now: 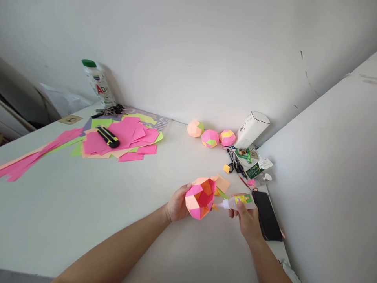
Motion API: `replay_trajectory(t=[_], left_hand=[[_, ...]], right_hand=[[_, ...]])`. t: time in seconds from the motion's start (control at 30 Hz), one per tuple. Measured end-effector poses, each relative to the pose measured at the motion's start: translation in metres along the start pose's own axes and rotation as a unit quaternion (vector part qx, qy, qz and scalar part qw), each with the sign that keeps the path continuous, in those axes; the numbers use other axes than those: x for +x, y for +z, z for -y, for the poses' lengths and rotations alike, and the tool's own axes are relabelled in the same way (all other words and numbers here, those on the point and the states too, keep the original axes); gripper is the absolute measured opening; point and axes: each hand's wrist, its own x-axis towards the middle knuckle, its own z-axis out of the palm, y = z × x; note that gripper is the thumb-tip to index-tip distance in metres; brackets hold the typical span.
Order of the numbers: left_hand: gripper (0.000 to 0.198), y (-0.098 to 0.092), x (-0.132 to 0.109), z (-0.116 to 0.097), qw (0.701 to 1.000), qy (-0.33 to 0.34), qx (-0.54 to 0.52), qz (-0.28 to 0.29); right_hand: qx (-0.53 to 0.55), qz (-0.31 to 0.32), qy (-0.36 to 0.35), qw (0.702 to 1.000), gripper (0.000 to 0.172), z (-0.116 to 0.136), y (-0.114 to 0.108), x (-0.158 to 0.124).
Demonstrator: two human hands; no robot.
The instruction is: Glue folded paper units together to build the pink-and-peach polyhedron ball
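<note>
My left hand grips a pink and peach paper ball from its left side. The ball is hollow, with an opening that faces right and shows its inside. In my right hand is a clear glue bottle with a yellow-green label, held on its side. Its white nozzle points left and comes up to the ball's right edge; whether the tip touches the paper I cannot tell. Behind the nozzle lie loose peach paper pieces with orange and green ones. The fingers behind the ball are mostly hidden.
Three finished-looking paper balls sit along the wall. A cutter knife rests on pink paper sheets at left, near a green-capped bottle. On the right are scissors, a white box, a jar and a black case.
</note>
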Motion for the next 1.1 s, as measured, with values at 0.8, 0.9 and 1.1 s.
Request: replay_trajectory(t=[0.8,0.9,1.1], left_hand=[[0.055,0.0004,-0.0015,0.0029,0.999,-0.026,0.039,0.002],[0.054,-0.0001,-0.0015,0.0022,0.999,-0.026,0.041,-0.004],[0.053,0.0030,-0.0013,0.0005,0.999,-0.020,0.010,0.026]], right_hand=[[-0.062,-0.024,-0.050,0.997,0.030,-0.0044,-0.0011,-0.0051],[-0.069,-0.030,-0.049,0.996,0.029,-0.0029,-0.0009,-0.0052],[-0.062,-0.028,-0.048,0.996,0.028,-0.0001,-0.0012,-0.0043]])
